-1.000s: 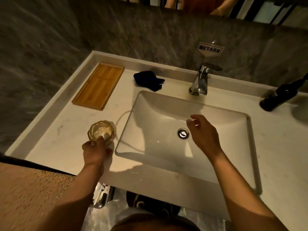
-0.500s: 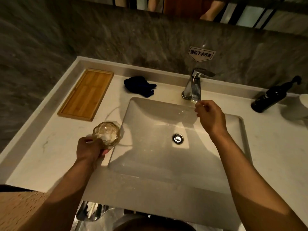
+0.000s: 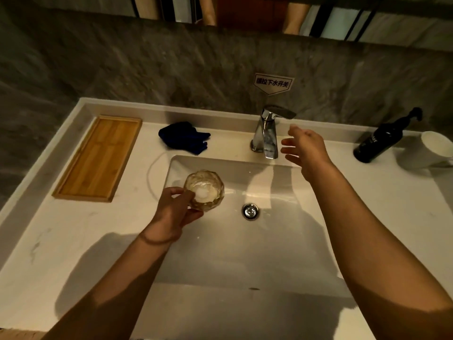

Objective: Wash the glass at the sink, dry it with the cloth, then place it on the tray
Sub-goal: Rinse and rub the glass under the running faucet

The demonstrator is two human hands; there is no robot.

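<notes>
Since the frame half a second back, our left hand (image 3: pixel 175 212) has carried the glass (image 3: pixel 204 190) off the tabletop (image 3: pixel 73 231) and over the left part of the sink (image 3: pixel 282 241); our right hand (image 3: pixel 306 148) has gone from beside the spout to a place just right of the tap (image 3: pixel 268 133).

Left grip: clamped on the glass, fingers (image 3: pixel 175 191) wrapped about its near side, thumb below. We see the glass upright, mouth toward us, above the basin and left of the drain (image 3: pixel 250 211).

Right grip: apart, fingers spread and pointing toward the tap body. We cannot tell whether any fingertip touches the metal. No water is visible at the spout.

Dark blue cloth (image 3: pixel 183 137): bunched on the tabletop behind the sink's left corner, left of the tap.

Wooden tray (image 3: pixel 98 158): lies flat at the far left of the tabletop, well apart from the glass.

Also noted at the right: a dark pump bottle (image 3: pixel 382 141) with a white cup (image 3: pixel 434 148) just beside it. A small sign (image 3: pixel 273 83) with printed characters is fixed to the wall above the tap.
</notes>
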